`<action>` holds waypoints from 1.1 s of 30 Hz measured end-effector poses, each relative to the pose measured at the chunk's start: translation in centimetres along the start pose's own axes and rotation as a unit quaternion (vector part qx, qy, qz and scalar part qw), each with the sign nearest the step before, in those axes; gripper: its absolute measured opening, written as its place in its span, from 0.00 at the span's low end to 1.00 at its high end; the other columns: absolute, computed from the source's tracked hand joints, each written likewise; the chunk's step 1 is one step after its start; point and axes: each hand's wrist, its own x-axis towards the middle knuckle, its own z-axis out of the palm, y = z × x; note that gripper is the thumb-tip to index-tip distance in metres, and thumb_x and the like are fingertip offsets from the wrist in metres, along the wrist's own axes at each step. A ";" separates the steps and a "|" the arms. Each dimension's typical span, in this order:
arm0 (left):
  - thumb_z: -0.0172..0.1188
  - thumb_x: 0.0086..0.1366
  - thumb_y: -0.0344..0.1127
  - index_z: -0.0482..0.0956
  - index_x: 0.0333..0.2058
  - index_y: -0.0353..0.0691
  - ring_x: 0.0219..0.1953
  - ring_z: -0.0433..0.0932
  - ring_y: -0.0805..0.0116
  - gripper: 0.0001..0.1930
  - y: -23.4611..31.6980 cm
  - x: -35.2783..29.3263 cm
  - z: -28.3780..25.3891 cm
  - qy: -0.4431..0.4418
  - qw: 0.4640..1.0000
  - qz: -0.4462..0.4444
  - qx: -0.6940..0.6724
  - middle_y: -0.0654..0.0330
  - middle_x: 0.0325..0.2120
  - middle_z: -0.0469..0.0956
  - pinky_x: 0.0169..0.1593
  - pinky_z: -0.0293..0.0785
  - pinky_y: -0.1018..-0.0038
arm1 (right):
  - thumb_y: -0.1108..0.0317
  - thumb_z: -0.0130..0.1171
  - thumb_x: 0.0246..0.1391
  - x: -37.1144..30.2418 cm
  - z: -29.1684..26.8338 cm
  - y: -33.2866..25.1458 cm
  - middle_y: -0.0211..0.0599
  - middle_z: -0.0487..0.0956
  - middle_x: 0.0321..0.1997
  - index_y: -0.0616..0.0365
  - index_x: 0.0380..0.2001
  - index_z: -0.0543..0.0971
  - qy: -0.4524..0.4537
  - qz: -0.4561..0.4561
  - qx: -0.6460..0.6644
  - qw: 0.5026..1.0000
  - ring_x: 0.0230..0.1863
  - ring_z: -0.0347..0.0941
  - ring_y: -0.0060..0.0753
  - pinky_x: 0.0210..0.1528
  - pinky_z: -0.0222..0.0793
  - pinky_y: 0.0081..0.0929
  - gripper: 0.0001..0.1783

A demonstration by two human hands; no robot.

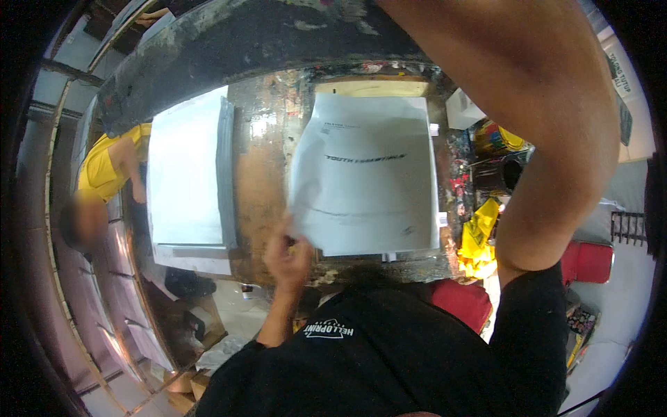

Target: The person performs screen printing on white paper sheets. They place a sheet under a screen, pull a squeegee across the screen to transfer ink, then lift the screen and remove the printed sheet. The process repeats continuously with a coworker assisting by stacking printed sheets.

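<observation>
"Worn brown wood, streaked and blotched with paint, makes up our worktable (260,160), and a dark, stained board (278,42) spans its far side. What do we have on it?"

"Two lots of paper. On our left lies a stack of white sheets (184,174); on our right, well apart from it across bare wood, is the printed sheet (379,187), with white tabs (442,219) poking out along its right edge. Yellow crumpled material (479,240) sits farther right, near a dark can (492,175)."

"And our hands?"

"Our left hand (287,254) is at the near left corner of the printed sheet, fingers bent. We can't tell whether it pinches the paper or only brushes it (the fingers are a little blurred). Our right forearm (500,62) reaches up past the top of the view, so we can't say what the right hand is doing."

"Which step would we call this?"

"We'd judge it to be handling the printed sheet by its corner. Its left side looks bowed rather than flat, though we can't say how far it stands off what is beneath."

"What would the next move call for, then?"

"A light, sure pinch on that one corner, we think, and an even pull or press so the sheet doesn't crease. Somebody in a yellow shirt (104,165) is beyond the stack, so we'd mind that side too."
</observation>
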 end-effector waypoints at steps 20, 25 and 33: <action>0.48 0.67 0.72 0.49 0.71 0.31 0.68 0.66 0.45 0.52 4.5 -6.9 -8.4 -0.257 0.778 -0.053 -0.571 0.35 0.66 0.63 0.73 0.58 0.55 | 0.52 0.65 0.54 -19.7 5.9 -5.8 0.48 0.77 0.46 0.59 0.58 0.75 -0.261 0.019 -0.070 0.963 0.50 0.71 0.51 0.54 0.63 0.48 0.32; 0.32 0.59 0.87 0.48 0.71 0.28 0.70 0.62 0.40 0.64 -6.2 -11.0 -4.9 -0.228 0.748 -0.391 -0.485 0.34 0.68 0.58 0.72 0.57 0.52 | 0.44 0.61 0.59 -35.4 15.9 -5.0 0.41 0.79 0.44 0.49 0.45 0.81 -0.337 0.076 0.056 0.937 0.48 0.75 0.48 0.48 0.73 0.45 0.22; 0.35 0.53 0.91 0.33 0.74 0.34 0.74 0.52 0.39 0.70 -12.1 -10.8 -0.6 -0.153 0.736 -0.537 -0.381 0.36 0.73 0.48 0.72 0.54 0.46 | 0.56 0.72 0.47 -39.0 26.4 -1.0 0.44 0.77 0.53 0.58 0.59 0.74 -0.296 0.032 0.026 0.954 0.52 0.72 0.49 0.56 0.69 0.51 0.37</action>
